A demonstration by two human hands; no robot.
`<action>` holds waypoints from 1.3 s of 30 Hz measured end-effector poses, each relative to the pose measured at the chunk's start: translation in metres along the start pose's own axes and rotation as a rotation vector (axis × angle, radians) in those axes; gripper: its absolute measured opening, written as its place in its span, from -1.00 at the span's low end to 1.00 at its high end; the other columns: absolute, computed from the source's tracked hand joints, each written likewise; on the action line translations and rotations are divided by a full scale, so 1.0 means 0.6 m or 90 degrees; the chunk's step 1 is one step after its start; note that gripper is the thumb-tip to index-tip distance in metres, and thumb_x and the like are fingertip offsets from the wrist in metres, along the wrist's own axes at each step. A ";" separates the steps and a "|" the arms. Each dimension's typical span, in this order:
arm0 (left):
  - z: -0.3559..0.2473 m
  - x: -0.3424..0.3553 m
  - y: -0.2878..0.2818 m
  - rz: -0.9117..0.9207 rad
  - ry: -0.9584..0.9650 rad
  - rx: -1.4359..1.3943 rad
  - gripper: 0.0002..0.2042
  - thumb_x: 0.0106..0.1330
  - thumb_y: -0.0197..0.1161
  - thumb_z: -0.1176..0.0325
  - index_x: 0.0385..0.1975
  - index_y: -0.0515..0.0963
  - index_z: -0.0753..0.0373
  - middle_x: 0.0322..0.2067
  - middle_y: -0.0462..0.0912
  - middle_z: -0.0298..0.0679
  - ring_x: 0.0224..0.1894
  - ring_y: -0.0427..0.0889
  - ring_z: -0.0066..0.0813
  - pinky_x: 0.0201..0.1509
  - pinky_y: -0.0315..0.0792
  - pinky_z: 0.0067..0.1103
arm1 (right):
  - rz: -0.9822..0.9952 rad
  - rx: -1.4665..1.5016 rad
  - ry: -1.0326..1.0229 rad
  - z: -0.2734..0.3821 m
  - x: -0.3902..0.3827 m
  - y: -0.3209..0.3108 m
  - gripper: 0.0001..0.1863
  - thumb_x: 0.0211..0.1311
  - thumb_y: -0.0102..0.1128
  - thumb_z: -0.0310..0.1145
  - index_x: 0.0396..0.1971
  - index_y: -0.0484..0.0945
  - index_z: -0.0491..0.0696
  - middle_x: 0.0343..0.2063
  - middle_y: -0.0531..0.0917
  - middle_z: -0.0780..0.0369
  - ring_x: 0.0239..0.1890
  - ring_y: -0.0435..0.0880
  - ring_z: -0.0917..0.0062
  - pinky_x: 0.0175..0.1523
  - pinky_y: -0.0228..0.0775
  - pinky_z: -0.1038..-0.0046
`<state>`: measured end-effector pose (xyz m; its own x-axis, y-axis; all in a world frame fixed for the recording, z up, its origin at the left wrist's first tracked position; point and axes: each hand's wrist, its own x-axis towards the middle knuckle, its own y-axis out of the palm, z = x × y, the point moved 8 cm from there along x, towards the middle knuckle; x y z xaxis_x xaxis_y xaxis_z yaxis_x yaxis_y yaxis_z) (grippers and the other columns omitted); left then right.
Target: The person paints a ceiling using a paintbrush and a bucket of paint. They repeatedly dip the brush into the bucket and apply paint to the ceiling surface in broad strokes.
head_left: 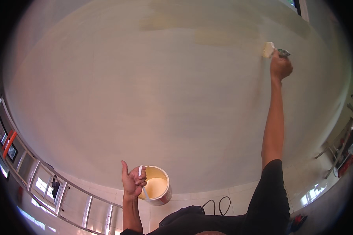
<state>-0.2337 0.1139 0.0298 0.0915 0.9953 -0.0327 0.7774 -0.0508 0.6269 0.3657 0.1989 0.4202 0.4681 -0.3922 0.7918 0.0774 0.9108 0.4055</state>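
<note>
My right hand (pixel 281 67) is stretched up to the wall at the upper right, its fingers closed round the handle of a paintbrush (pixel 268 50). The brush's pale, paint-coated bristles are at the wall and point left. Low in the middle, my left hand (pixel 133 180) is curled round the white handle of a paint bucket (pixel 169 192), thumb sticking up. Cream-coloured paint (pixel 157 187) partly fills the bucket, which hangs beside the hand. The wall (pixel 153 98) is pale grey, with darker, wet-looking patches (pixel 219 23) along its upper part.
An aluminium ladder (pixel 87 211) with an orange part (pixel 10 144) curves along the lower left. A window edge (pixel 301 9) shows at the top right. Pale tiles (pixel 239 192) line the wall's foot. Assorted items (pixel 343 156) stand at the far right.
</note>
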 end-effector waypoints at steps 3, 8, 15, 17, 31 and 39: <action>-0.006 0.006 0.008 0.008 -0.018 0.014 -0.05 0.28 -0.34 -0.62 -0.24 0.55 0.32 -0.67 0.31 -0.44 -0.76 0.05 -0.79 -0.69 -0.10 -0.78 | 0.010 0.012 -0.010 0.143 -0.069 0.012 -0.50 0.20 0.32 0.15 -0.64 0.69 0.00 -0.67 0.67 0.05 -0.51 0.70 -0.01 -0.37 0.53 0.03; -0.004 -0.007 0.026 -0.012 -0.020 0.021 -0.06 0.29 -0.34 -0.61 -0.24 0.55 0.33 -0.67 0.31 -0.44 -0.76 0.05 -0.79 -0.68 -0.09 -0.77 | 0.024 0.196 -0.070 0.414 -0.196 0.033 -0.86 0.07 0.33 -0.27 -0.51 0.66 -0.01 -0.68 0.62 0.11 -0.57 0.64 0.18 -0.29 0.42 0.17; -0.012 -0.008 0.055 -0.018 -0.019 0.040 -0.07 0.31 -0.32 -0.60 -0.25 0.54 0.33 -0.68 0.28 -0.45 -0.75 0.04 -0.76 -0.66 -0.08 -0.76 | 0.143 0.577 -0.044 0.641 -0.265 0.037 -0.88 0.03 0.26 -0.45 -0.64 0.58 -0.08 -0.75 0.55 0.12 -0.63 0.57 0.23 -0.29 0.34 0.25; -0.016 -0.008 0.056 -0.024 -0.019 0.047 -0.08 0.31 -0.32 -0.59 -0.25 0.54 0.33 -0.68 0.27 -0.45 -0.75 0.04 -0.76 -0.66 -0.07 -0.76 | 0.275 0.615 0.008 0.653 -0.269 0.060 -0.80 0.07 0.30 -0.34 -0.67 0.58 -0.07 -0.75 0.56 0.11 -0.64 0.59 0.16 -0.34 0.40 0.21; -0.012 -0.002 0.050 0.043 -0.053 0.009 -0.06 0.30 -0.30 -0.60 -0.24 0.57 0.34 -0.68 0.27 -0.46 -0.75 0.04 -0.78 -0.67 -0.07 -0.77 | 0.061 0.135 0.154 -0.116 0.010 0.050 -0.64 0.07 0.46 -0.05 -0.59 0.75 -0.07 -0.63 0.73 0.16 -0.56 0.73 0.34 -0.34 0.50 0.26; -0.003 0.006 0.046 0.054 -0.072 0.023 -0.05 0.29 -0.32 -0.61 -0.22 0.58 0.33 -0.66 0.29 -0.45 -0.75 0.05 -0.79 -0.66 -0.07 -0.77 | 0.012 -0.082 -0.065 0.134 -0.096 0.052 -0.72 0.24 0.27 -0.09 -0.44 0.72 0.01 -0.68 0.65 0.08 -0.60 0.67 0.12 -0.40 0.47 0.12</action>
<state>-0.2127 0.1163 0.0483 0.2261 0.9716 -0.0700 0.7852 -0.1392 0.6033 0.2706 0.2397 0.4242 0.3798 -0.3799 0.8435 0.1851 0.9245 0.3331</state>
